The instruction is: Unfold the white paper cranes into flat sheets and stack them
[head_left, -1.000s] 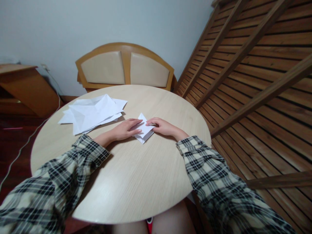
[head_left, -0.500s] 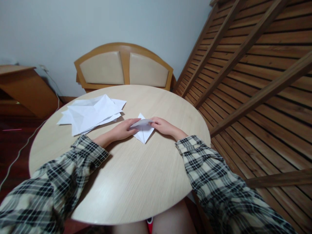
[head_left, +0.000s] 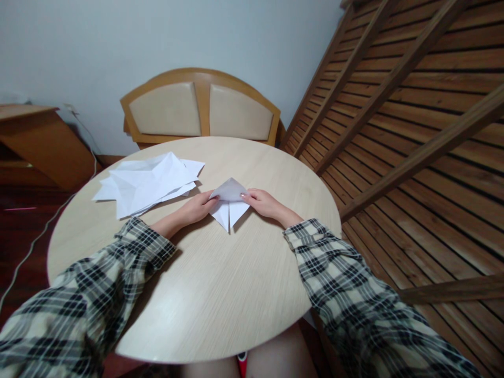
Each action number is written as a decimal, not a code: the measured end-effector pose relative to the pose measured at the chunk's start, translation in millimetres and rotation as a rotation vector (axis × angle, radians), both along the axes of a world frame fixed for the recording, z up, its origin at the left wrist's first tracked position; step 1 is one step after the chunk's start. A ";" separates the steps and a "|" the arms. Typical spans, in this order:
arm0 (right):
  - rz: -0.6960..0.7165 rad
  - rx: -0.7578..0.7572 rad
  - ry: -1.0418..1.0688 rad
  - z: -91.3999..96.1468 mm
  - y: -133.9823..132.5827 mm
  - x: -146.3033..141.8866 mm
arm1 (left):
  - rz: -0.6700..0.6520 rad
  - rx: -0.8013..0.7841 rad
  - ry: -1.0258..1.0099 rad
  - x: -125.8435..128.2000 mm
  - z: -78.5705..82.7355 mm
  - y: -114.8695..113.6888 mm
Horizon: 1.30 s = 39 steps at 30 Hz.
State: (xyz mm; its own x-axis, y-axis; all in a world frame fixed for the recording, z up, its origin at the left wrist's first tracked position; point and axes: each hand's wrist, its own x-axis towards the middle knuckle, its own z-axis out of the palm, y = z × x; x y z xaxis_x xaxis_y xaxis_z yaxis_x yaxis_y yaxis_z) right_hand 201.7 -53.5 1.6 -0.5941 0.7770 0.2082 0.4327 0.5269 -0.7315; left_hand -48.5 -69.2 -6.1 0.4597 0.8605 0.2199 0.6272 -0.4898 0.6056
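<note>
Between my two hands is a small piece of folded white paper (head_left: 230, 191), diamond-shaped, with its upper part lying above a crosswise crease and two pointed flaps split by a slit below. My left hand (head_left: 199, 206) pinches its left corner, thumb on top. At the right corner my right hand (head_left: 264, 202) grips it the same way, thumb over the paper and the other fingers mostly hidden. The paper is just over the round table (head_left: 220, 283); whether it touches the top I cannot tell.
A pile of creased white paper sheets (head_left: 147, 181) lies on the table to the left of my hands. Behind the table stands a wooden headboard (head_left: 205, 110) with pale panels. A slatted wooden structure (head_left: 413, 147) slopes along the right, and a brown cabinet (head_left: 43, 147) stands at left.
The top flap of the folded paper, raised and seen narrow before, now lies back toward the far side with its face showing. My thumbs have come on top at both corners.
</note>
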 end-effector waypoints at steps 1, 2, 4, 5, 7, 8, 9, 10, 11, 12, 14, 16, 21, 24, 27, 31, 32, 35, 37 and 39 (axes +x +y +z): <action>0.001 0.007 0.001 0.3 -0.3 -0.1 | 0.007 -0.005 -0.003 -0.1 -0.3 0.2; 0.002 0.015 0.000 0.4 -0.5 -0.2 | 0.013 -0.010 -0.005 -0.2 -0.6 0.4; -0.005 0.032 -0.017 0.3 -0.4 -0.2 | 0.021 -0.010 -0.006 -0.4 -1.6 1.0; -0.009 0.041 -0.031 0.0 -0.2 -0.1 | 0.022 -0.002 -0.010 -0.6 -2.2 1.4; -0.011 0.064 -0.058 -1.1 0.3 0.2 | 0.017 0.019 -0.029 -0.7 -2.8 2.1; -0.008 0.075 -0.064 -1.8 0.6 0.4 | 0.014 0.027 -0.043 -0.6 -2.5 2.2; -0.003 0.085 -0.067 -2.5 0.9 0.6 | 0.011 0.030 -0.057 -0.3 -1.7 2.1; 0.002 0.091 -0.067 -3.1 1.2 0.7 | 0.013 0.026 -0.071 0.2 -0.4 1.6; 0.006 0.096 -0.065 -3.7 1.5 0.8 | 0.020 0.015 -0.084 0.9 1.2 0.9; 0.006 0.101 -0.064 -4.2 1.7 0.8 | 0.034 0.000 -0.094 1.7 3.1 0.0; 0.000 0.113 -0.066 -4.3 1.9 0.6 | 0.062 -0.034 -0.109 3.2 6.4 -1.7; -0.002 0.121 -0.068 -3.4 1.5 0.0 | 0.074 -0.050 -0.120 4.0 7.7 -2.3; -0.008 0.111 -0.060 -0.8 -1.7 -4.4 | 0.097 -0.042 -0.118 2.6 3.7 0.3; -0.089 0.121 -0.055 -1.9 -3.7 -10.5 | 0.144 -0.044 -0.106 3.8 2.7 0.4; -0.178 0.151 -0.075 -4.0 -5.3 -17.3 | 0.195 -0.056 -0.087 7.8 4.8 -1.7; -0.207 0.206 -0.092 -5.6 -6.4 -22.2 | 0.256 -0.044 -0.079 13.9 8.6 -5.4; -0.205 0.217 -0.098 -5.7 -6.5 -22.5 | 0.270 -0.036 -0.079 15.0 9.3 -6.1; -0.192 0.242 -0.118 -5.7 -6.6 -22.7 | 0.290 -0.027 -0.090 16.9 10.3 -7.4; -0.182 0.260 -0.131 -5.1 -7.1 -23.2 | 0.299 -0.027 -0.109 17.7 10.0 -7.5; -0.176 0.280 -0.157 -4.0 -8.2 -24.2 | 0.307 -0.026 -0.135 18.1 9.1 -7.1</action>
State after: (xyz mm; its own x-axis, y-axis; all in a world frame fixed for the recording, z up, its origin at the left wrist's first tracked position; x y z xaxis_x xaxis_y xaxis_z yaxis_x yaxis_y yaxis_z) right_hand 177.5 -61.7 -2.4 -0.4983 0.7958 0.3442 0.6302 0.6050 -0.4866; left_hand -30.4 -76.3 3.0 0.1468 0.9603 0.2371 0.6565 -0.2739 0.7028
